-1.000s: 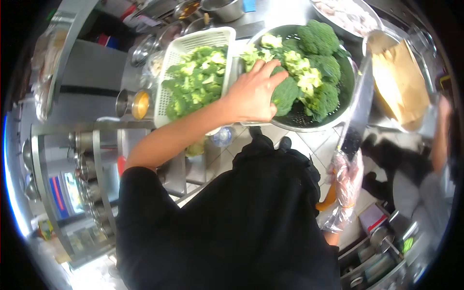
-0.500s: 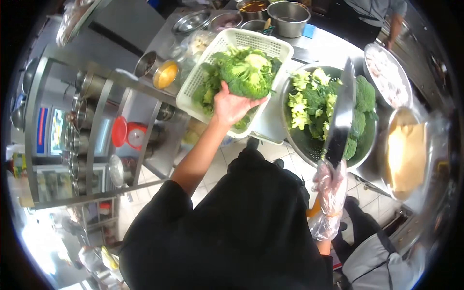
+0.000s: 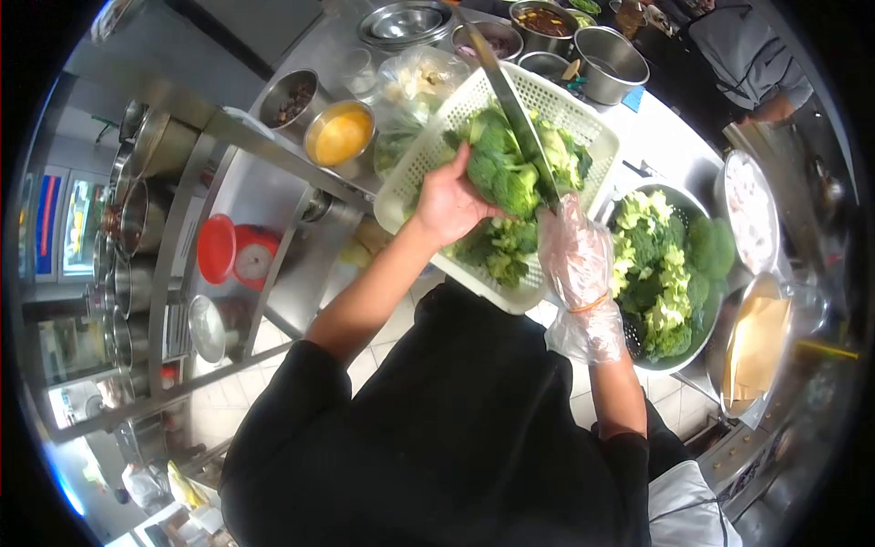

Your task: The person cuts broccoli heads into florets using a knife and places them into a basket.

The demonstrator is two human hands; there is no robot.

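Note:
My bare left hand (image 3: pixel 453 202) grips a head of broccoli (image 3: pixel 499 169) above a white perforated basket (image 3: pixel 399 193). Inside a clear plastic glove, my right hand (image 3: pixel 576 251) is wrapped round the handle of a large knife (image 3: pixel 512 105). The blade slants up and to the left, along the right side of the broccoli; whether it touches cannot be made out. More green pieces lie in the basket below. To the right stands a metal colander (image 3: pixel 629 335) holding broccoli florets (image 3: pixel 670 283).
Beyond the basket are steel bowls and a pot (image 3: pixel 611 66). A bowl of orange liquid (image 3: pixel 340 134) sits at the left. On the right are a bowl of pale pieces (image 3: pixel 752 214) and a tray with brown paper (image 3: pixel 758 346). Another person's grey sleeve (image 3: pixel 743 50) shows top right.
My right hand has brought the knife left from over the colander to the broccoli. The broccoli in my left hand has turned. The whole view has shifted.

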